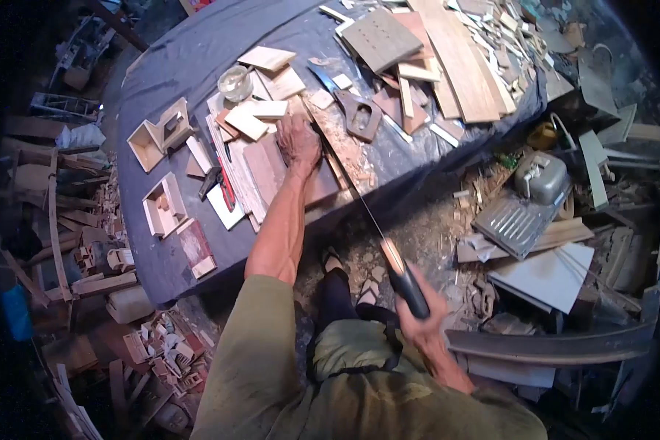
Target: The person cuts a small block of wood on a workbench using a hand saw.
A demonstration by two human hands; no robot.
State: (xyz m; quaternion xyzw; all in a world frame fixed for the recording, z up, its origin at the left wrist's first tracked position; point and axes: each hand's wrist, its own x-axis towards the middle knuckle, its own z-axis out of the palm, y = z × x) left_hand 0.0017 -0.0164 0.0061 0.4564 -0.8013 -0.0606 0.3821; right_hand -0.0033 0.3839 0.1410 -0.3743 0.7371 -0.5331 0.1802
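Observation:
My right hand (424, 312) is closed around the black handle of a pull saw (405, 282), low at the table's near side. The saw's thin, dark blade runs up and left from the handle, over the table edge, to beside my left hand (298, 143). That hand presses down with bent fingers on a piece of wood (295, 108), partly hidden under it. Beneath lies a brown wooden board (264, 167). Sawdust (345, 150) is spread just right of the blade. Where the teeth meet the wood is too small to tell.
A second handsaw (359, 117) lies right of the sawdust. Wood boards (462, 66) and offcuts are heaped at the back right. Small wooden boxes (164, 205), red-handled pliers (226, 192) and a glass jar (235, 83) stand left. A metal sink (543, 178) and scrap crowd the floor.

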